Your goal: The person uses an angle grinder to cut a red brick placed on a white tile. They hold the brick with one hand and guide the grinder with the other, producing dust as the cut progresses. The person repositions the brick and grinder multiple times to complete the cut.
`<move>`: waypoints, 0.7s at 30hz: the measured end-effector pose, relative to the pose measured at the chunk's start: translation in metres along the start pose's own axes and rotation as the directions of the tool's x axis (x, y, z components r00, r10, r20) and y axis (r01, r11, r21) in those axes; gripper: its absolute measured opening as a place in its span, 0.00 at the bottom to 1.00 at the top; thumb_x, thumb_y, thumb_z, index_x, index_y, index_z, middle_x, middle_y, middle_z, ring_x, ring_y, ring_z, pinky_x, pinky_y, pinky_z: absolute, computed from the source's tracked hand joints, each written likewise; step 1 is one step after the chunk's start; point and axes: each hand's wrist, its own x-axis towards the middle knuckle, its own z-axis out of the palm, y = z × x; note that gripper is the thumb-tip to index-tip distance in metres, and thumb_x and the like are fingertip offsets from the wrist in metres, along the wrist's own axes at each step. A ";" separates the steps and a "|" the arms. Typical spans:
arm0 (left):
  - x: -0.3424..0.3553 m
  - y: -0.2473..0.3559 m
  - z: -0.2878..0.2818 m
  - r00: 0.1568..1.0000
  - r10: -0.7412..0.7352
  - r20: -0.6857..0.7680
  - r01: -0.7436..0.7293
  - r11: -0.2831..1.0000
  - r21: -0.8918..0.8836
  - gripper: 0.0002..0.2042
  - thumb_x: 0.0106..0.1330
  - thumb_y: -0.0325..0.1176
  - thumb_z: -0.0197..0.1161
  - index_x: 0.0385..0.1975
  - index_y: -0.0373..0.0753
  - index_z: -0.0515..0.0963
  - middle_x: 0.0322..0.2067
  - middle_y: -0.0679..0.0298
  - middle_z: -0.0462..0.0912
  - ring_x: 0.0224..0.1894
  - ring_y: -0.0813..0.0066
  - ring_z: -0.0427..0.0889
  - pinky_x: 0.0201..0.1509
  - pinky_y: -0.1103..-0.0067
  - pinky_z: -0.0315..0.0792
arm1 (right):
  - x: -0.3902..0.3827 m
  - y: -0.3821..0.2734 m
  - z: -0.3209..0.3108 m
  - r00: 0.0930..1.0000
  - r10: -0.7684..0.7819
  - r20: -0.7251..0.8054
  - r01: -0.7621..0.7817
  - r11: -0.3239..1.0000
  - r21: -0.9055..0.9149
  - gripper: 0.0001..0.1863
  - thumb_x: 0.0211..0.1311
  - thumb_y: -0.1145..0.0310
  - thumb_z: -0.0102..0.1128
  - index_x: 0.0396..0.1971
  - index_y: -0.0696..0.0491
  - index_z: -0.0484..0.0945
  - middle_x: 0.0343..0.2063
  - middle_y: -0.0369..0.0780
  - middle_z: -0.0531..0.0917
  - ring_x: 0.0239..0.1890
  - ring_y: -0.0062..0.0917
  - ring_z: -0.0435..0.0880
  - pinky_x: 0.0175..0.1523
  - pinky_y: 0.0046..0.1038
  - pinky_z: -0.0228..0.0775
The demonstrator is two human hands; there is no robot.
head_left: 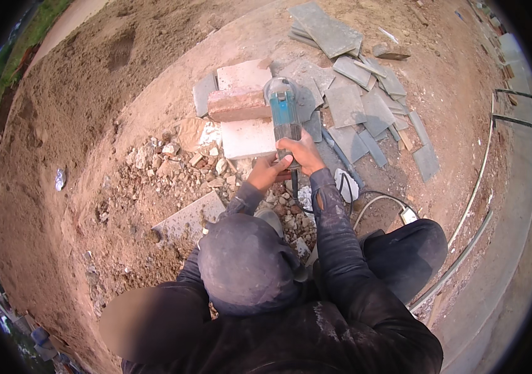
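Observation:
A teal and grey angle grinder (285, 115) points away from me, with its round guard at the far end. My right hand (304, 154) wraps round its rear grip from the right. My left hand (268, 172) is closed on the back end, its thumb near the other hand. The guard is beside the right end of a rough pinkish stone block (238, 104), which lies across a pale slab (247, 138). The disc's edge and its contact with the block cannot be made out. A dark power cord (294, 190) hangs from the grinder's rear.
Broken grey tiles (347, 103) lie scattered and stacked at the right. Stone rubble (197, 165) spreads along the left, by a speckled slab (190, 218). A grey pipe (341, 153) lies right of my hands. A white socket block (408, 215) sits near my right knee (406, 258).

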 end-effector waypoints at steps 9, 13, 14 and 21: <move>0.000 0.000 0.003 0.999 0.017 -0.041 -0.018 1.000 -0.009 0.28 0.68 0.47 0.62 0.55 0.26 0.69 0.46 0.56 0.77 0.45 0.67 0.82 0.52 0.73 0.80 | -0.001 -0.004 -0.001 1.000 0.017 0.012 -0.017 1.000 -0.009 0.22 0.46 0.74 0.65 0.45 0.59 0.73 0.31 0.37 0.78 0.31 0.22 0.79 0.35 0.26 0.75; -0.006 0.006 0.007 0.999 0.020 -0.039 -0.019 0.999 0.035 0.28 0.68 0.47 0.63 0.55 0.26 0.70 0.47 0.55 0.78 0.45 0.68 0.83 0.51 0.74 0.80 | -0.004 -0.002 -0.001 0.999 0.040 0.006 -0.040 0.999 0.006 0.23 0.46 0.74 0.65 0.46 0.60 0.72 0.31 0.37 0.78 0.30 0.23 0.79 0.34 0.26 0.74; -0.004 0.005 0.002 0.999 0.014 -0.034 -0.013 1.000 0.029 0.28 0.68 0.47 0.63 0.55 0.26 0.70 0.48 0.55 0.78 0.45 0.68 0.83 0.51 0.74 0.80 | -0.003 -0.003 0.000 0.999 0.042 0.019 -0.043 0.999 0.023 0.23 0.46 0.74 0.65 0.46 0.60 0.72 0.31 0.37 0.78 0.30 0.23 0.79 0.34 0.26 0.74; -0.005 0.005 -0.006 0.999 0.009 -0.046 -0.008 0.999 0.036 0.29 0.68 0.48 0.62 0.56 0.26 0.70 0.48 0.56 0.78 0.44 0.69 0.82 0.51 0.74 0.79 | -0.001 0.001 0.011 1.000 -0.006 -0.013 0.006 1.000 0.025 0.22 0.47 0.75 0.65 0.45 0.60 0.72 0.31 0.38 0.79 0.28 0.24 0.80 0.33 0.27 0.75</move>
